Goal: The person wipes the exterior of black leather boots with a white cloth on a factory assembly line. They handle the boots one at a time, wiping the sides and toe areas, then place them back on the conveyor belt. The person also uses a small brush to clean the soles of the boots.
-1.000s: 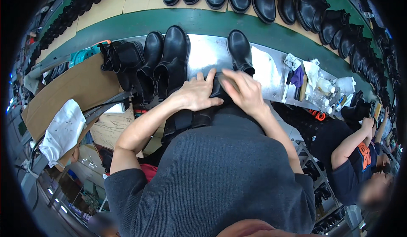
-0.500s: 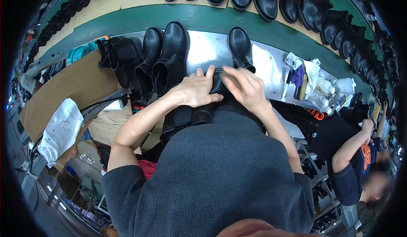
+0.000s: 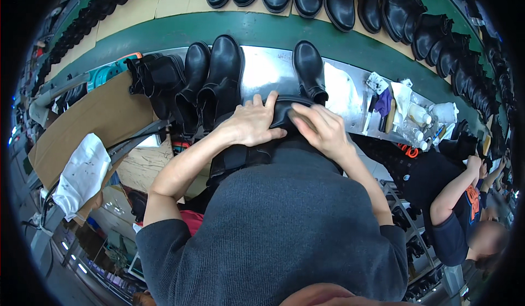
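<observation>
A black leather boot (image 3: 282, 112) lies on its side at the near edge of the metal bench, close against my body. My left hand (image 3: 251, 122) grips it from the left, fingers spread along the far rim and thumb on the near side. Over its right part is my right hand (image 3: 322, 131), fingers curled and pressed together at the leather; whatever they pinch is hidden. Just beyond stands another black boot (image 3: 309, 66), toe away from me. Two more upright boots, a taller one (image 3: 225, 60) and its neighbour (image 3: 197, 68), stand left of my left hand.
More black boots (image 3: 158, 76) lie at the left by a cardboard sheet (image 3: 90, 125) and a white cloth (image 3: 82, 169). Right on the metal bench (image 3: 344, 95) are a purple cloth (image 3: 383, 102) and bottles (image 3: 420, 114). Boots line the green conveyor (image 3: 180, 30). A co-worker (image 3: 451, 196) is at right.
My right hand has shifted slightly down and right over the boot, and more of its leather shows between my hands. My left hand keeps its grip. The whole view has tilted a little.
</observation>
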